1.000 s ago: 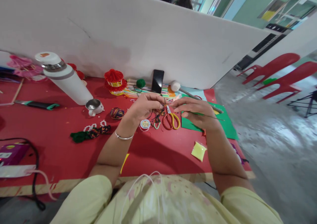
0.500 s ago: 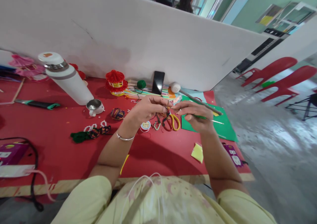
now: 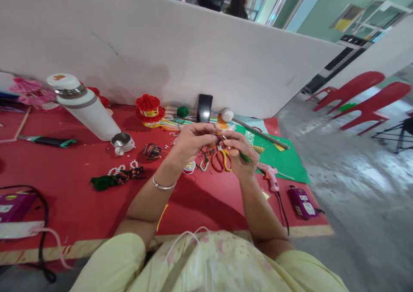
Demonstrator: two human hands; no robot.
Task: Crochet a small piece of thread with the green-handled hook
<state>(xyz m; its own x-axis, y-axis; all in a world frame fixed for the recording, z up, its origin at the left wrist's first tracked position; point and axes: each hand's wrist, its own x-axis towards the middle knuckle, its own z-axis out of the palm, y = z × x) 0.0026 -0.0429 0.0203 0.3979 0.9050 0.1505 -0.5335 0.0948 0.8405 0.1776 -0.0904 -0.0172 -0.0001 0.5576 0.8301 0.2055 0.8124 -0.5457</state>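
My left hand (image 3: 195,141) is closed in a pinch on a small piece of dark multicolored yarn (image 3: 219,133) above the red table. My right hand (image 3: 240,152) is closed around a crochet hook with a green handle (image 3: 244,157), its metal tip meeting the yarn between the hands. Scissors with red and yellow handles (image 3: 218,161) lie just below the hands. A white thread spool (image 3: 190,166) and a multicolored yarn ball (image 3: 152,151) rest to the left of them. The fingertips partly hide the yarn piece.
A white flask (image 3: 92,111) and a metal cup (image 3: 122,142) stand left. A dark phone (image 3: 204,108) leans at the white partition (image 3: 180,51). On the right are a pink glue gun (image 3: 270,176), a green sheet (image 3: 290,158) and a purple socket box (image 3: 302,202).
My right hand has moved left, closer to my left hand, and the hook has turned so its tip points to the yarn. The glue gun has come into view beside my right forearm.
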